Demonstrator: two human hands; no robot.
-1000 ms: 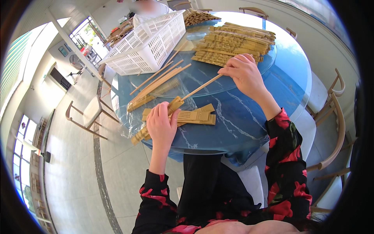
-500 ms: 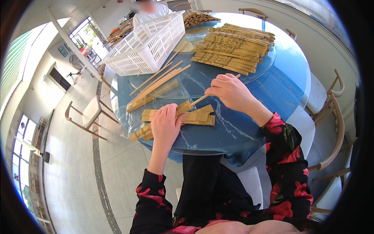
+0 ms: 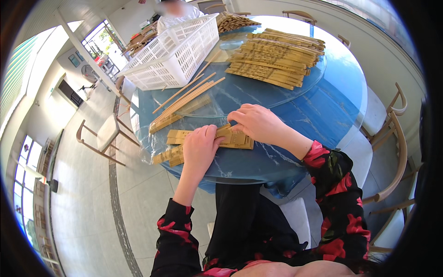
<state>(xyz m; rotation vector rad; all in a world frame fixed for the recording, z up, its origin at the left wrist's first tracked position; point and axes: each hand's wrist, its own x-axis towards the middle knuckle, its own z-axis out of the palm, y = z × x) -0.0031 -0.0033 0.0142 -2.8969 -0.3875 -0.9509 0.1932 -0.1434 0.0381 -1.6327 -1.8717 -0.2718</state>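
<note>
My left hand [image 3: 199,147] is closed on a gold-coloured paper chopstick sleeve [image 3: 223,132], holding it down over a small pile of flat sleeves [image 3: 241,140]. At that sleeve's far end, my right hand [image 3: 259,123] is closed in a pinch, its fingertips pressed to the sleeve's mouth. No chopstick shows outside the sleeve; its inside is hidden. Just beyond my left hand lie several loose wooden chopsticks [image 3: 188,104], resting partly on clear plastic wrap with more sleeves [image 3: 161,123] beneath them.
A white slotted plastic basket [image 3: 196,62] stands at the far left of the round blue glass-topped table [image 3: 318,108]. Many gold sleeves [image 3: 277,60] lie stacked at the back, with another heap [image 3: 233,21] beyond. A person [image 3: 177,14] sits across the table. Wooden chairs [image 3: 108,134] stand around it.
My right hand has moved left and nearer, down to the sleeve. The chopstick that stuck out between my hands no longer shows. My left hand has barely moved.
</note>
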